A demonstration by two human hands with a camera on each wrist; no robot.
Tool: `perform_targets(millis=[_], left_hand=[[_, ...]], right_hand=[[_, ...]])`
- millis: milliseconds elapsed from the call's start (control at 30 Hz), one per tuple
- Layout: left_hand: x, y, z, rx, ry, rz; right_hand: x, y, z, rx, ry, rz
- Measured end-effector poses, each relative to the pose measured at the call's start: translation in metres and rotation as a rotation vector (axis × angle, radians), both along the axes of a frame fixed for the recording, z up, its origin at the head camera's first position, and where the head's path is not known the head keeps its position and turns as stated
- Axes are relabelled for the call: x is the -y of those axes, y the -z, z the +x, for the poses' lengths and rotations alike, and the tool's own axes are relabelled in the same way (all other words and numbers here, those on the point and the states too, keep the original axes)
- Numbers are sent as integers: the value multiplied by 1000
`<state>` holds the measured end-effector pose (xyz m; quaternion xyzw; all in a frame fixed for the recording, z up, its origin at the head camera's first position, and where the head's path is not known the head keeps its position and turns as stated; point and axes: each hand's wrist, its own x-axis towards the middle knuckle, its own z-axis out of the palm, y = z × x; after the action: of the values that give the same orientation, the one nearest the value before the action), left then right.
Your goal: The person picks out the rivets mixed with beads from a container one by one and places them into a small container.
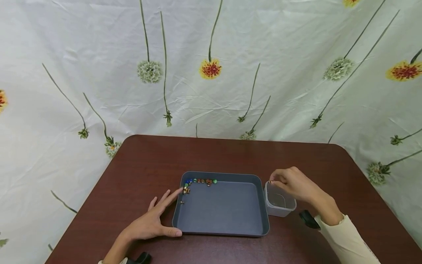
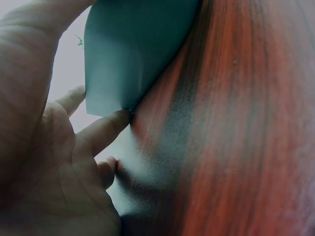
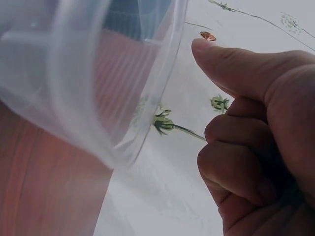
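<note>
A grey rectangular tray (image 1: 224, 209) lies on the table. Small shiny beads (image 1: 208, 182) in brown, green, blue and gold line its far left corner, and one gold bead (image 1: 182, 202) sits apart near the left wall. With fingers spread, my left hand (image 1: 148, 223) touches the tray's left side, thumb at the near corner. My right hand (image 1: 298, 185) is over the rim of a clear plastic tub (image 1: 280, 211), just right of the tray. Between thumb and fingertip it pinches a small shiny amber bead (image 3: 208, 36); its other fingers are curled.
The dark red-brown wooden table (image 1: 158, 157) has rounded far corners. Behind it hangs a white cloth (image 1: 184, 91) printed with flowers. Black straps (image 1: 309, 219) show at both wrists.
</note>
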<state>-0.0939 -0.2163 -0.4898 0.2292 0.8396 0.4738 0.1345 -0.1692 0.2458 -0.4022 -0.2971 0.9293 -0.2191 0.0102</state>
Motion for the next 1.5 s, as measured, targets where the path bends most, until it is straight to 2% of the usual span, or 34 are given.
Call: perform_targets(millis=[367,967,1500], left_hand=[[0,-1,0,1,-2,-3],[0,-1,1,6,1,-2],[1,1,0,5,10,11]], right_hand=[[-8,5,4,21,22,16],[-9,2,4,9,42,41],[9,1,-2,3,-22,-9]])
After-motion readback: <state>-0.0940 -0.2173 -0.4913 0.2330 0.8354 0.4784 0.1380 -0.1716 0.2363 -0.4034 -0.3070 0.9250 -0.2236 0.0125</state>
